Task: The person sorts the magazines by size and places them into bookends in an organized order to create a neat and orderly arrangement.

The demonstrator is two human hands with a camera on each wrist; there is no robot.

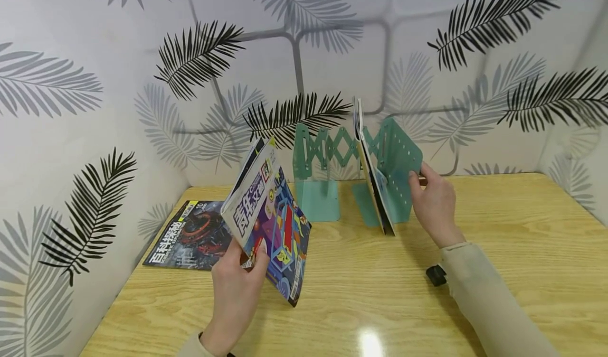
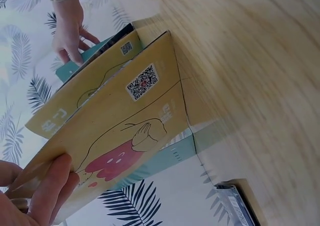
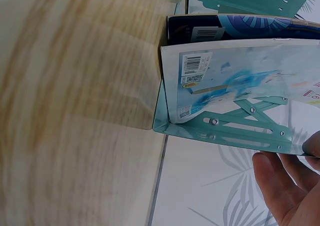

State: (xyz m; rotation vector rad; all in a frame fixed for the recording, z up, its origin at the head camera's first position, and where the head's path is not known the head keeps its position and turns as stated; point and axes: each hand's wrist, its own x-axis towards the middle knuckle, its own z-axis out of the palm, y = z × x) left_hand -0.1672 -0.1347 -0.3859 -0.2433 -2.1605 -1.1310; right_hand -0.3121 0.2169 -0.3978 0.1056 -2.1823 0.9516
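Observation:
My left hand [image 1: 236, 283] pinches a magazine [image 1: 280, 230], thumb on its purple, colourful cover; it tilts in front of the rack's left end. Its yellow back, with a QR code, faces the left wrist view. With thumb and fingers on either side, my right hand [image 1: 434, 204] grips the edge of the right end panel [image 1: 401, 161] of a green expandable book rack [image 1: 344, 146]. Inside the rack, beside that panel, thin magazines [image 1: 368, 161] stand upright, slightly leaning. In the right wrist view, a pale-covered magazine [image 3: 235, 75] stands nearest that panel, a dark one [image 3: 255, 28] behind it.
Another magazine [image 1: 197, 235] with a dark cover lies flat on the wooden table [image 1: 361, 288] at the left, partly behind the held one. The patterned wall [image 1: 332, 72] rises right behind the rack. A black wrist device [image 1: 436, 275] is at the right sleeve.

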